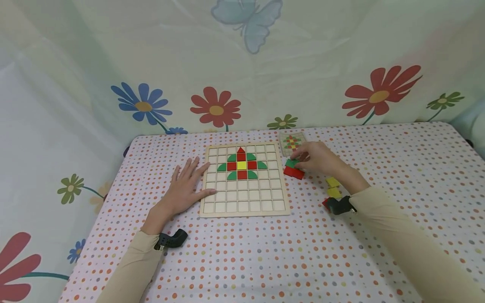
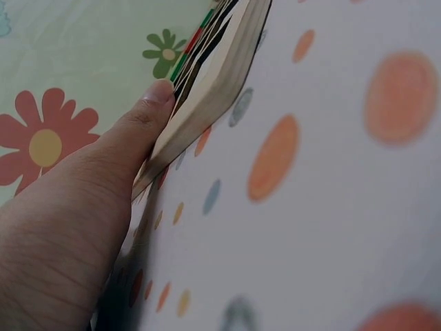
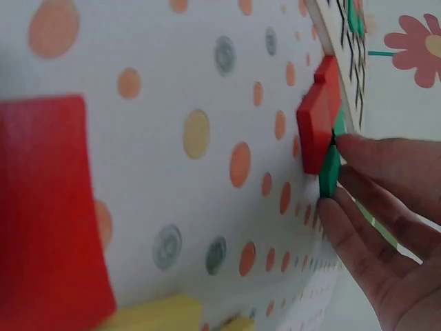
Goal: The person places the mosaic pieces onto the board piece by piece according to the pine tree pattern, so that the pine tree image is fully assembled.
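Note:
A wooden grid board [image 1: 242, 207] lies on the table with red, green and yellow tiles forming a stepped pattern around a yellow square [image 1: 241, 165]. My left hand [image 1: 183, 189] rests spread at the board's left edge, its thumb [image 2: 141, 121] on the rim in the left wrist view. Right of the board, my right hand [image 1: 316, 158] pinches a green tile [image 3: 330, 169] between thumb and fingertips. Red tiles [image 1: 293, 172] lie right beside that green tile. Part of the green tile is hidden by the fingers.
A small pattern card [image 1: 285, 145] lies behind the right hand, partly covered by it. Yellow tiles [image 1: 334, 192] and a red tile [image 3: 48, 207] lie beneath the right forearm. A flowered cloth [image 1: 303, 84] hangs behind the dotted tablecloth [image 1: 242, 261].

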Action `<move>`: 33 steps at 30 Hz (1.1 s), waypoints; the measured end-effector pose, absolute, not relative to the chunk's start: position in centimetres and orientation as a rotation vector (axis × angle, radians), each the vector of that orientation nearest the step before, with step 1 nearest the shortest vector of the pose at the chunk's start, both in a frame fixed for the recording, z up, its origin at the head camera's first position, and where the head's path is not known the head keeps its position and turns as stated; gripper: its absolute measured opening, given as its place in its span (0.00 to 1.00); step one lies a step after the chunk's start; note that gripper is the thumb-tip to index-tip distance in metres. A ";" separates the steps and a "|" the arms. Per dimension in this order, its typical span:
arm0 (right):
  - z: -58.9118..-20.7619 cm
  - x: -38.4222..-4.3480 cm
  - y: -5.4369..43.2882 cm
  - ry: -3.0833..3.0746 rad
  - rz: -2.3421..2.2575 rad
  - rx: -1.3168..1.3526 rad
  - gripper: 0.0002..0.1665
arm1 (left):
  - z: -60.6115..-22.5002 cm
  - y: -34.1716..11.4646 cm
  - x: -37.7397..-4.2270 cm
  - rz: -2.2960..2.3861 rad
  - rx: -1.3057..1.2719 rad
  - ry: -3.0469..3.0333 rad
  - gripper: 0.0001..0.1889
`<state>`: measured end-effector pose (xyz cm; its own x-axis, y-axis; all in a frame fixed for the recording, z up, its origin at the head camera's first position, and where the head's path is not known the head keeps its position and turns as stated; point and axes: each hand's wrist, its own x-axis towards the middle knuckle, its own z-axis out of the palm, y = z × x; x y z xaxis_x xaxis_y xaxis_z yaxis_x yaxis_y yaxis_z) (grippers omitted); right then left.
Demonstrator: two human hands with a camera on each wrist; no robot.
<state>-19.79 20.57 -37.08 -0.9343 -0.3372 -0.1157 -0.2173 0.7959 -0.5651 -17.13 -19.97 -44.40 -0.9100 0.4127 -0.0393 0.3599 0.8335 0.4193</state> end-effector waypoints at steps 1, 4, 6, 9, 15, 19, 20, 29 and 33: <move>-37.1 -19.8 20.4 2.782 -0.824 -0.423 0.15 | -44.4 -20.0 -17.1 0.622 0.609 2.885 0.49; -37.2 -20.0 20.0 2.792 -0.793 -0.349 0.15 | -44.4 -19.9 -17.2 0.625 0.607 2.884 0.48; -37.0 -20.1 19.9 2.782 -0.791 -0.297 0.14 | -44.3 -19.9 -17.2 0.624 0.609 2.885 0.48; -36.9 -20.4 19.9 2.758 -0.787 -0.254 0.13 | -44.3 -20.0 -17.2 0.622 0.614 2.891 0.48; -36.8 -20.6 19.9 2.732 -0.785 -0.233 0.13 | -44.4 -20.0 -17.1 0.642 0.633 2.900 0.48; -36.8 -20.4 19.8 2.743 -0.801 -0.225 0.11 | -44.5 -20.0 -17.2 0.641 0.628 2.903 0.48; -36.8 -20.3 19.8 2.754 -0.804 -0.228 0.10 | -44.6 -20.1 -17.2 0.637 0.629 2.906 0.48; -36.2 -19.5 17.9 2.900 -0.847 -0.350 0.09 | -44.5 -20.2 -17.2 0.632 0.637 2.890 0.48; -36.1 -19.4 15.6 2.880 -0.927 -0.468 0.06 | -44.4 -20.1 -17.2 0.635 0.643 2.892 0.48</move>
